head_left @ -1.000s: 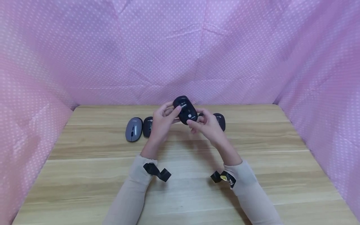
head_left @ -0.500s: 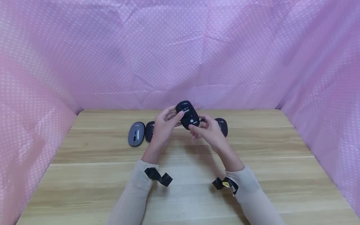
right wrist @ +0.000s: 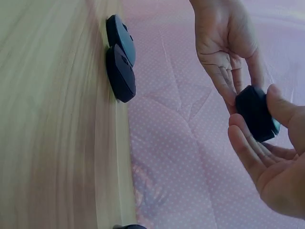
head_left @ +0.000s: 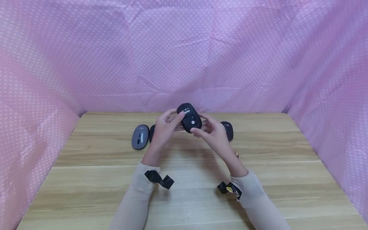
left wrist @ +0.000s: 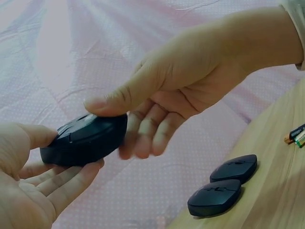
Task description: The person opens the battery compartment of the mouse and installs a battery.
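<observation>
A black computer mouse [head_left: 193, 124] is held up over the table's far part, its underside with labels and a pale round spot towards the head camera. My left hand [head_left: 164, 129] pinches its upper left side, thumb on the underside and fingers behind. At the lower right end my right hand [head_left: 215, 135] grips it, with the thumb on the near edge. Both wrist views show the mouse [left wrist: 86, 143] between the two hands, off the table. The fingers behind it are partly hidden in the head view.
On the wooden table [head_left: 189, 204], a grey mouse [head_left: 140, 137] and a partly hidden black mouse [right wrist: 121, 74] lie at the left. Two black mice [left wrist: 214, 198] lie at the right, near small batteries [left wrist: 296, 136]. Pink dotted cloth [head_left: 184, 57] hangs behind and at the sides.
Both hands and the mouse have shifted slightly left since half a second ago, the underside tilting a little. The left hand covers more of the black mouse behind it. A battery end now shows beside the right wrist.
</observation>
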